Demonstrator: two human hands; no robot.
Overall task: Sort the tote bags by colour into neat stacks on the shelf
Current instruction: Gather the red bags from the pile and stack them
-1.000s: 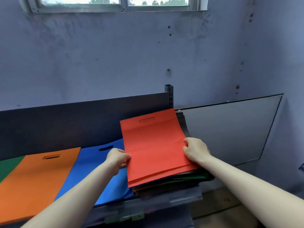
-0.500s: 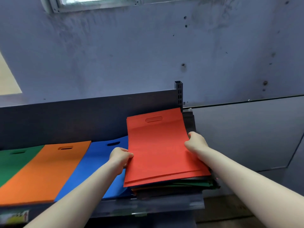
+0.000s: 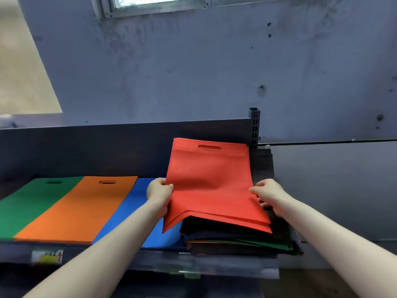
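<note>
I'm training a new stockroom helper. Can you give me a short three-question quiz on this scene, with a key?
1. True or false: the left hand and the right hand both hold the red bags.
2. Order these from left to right: blue stack, green stack, orange stack.
3. The red bags are held over: A the mixed pile; B the orange stack; C the green stack.
Key: 1 true; 2 green, orange, blue; 3 A.

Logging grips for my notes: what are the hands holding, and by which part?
Both hold the red tote bags: the left hand pinches their left edge, the right hand grips their right edge, about midway along.
</note>
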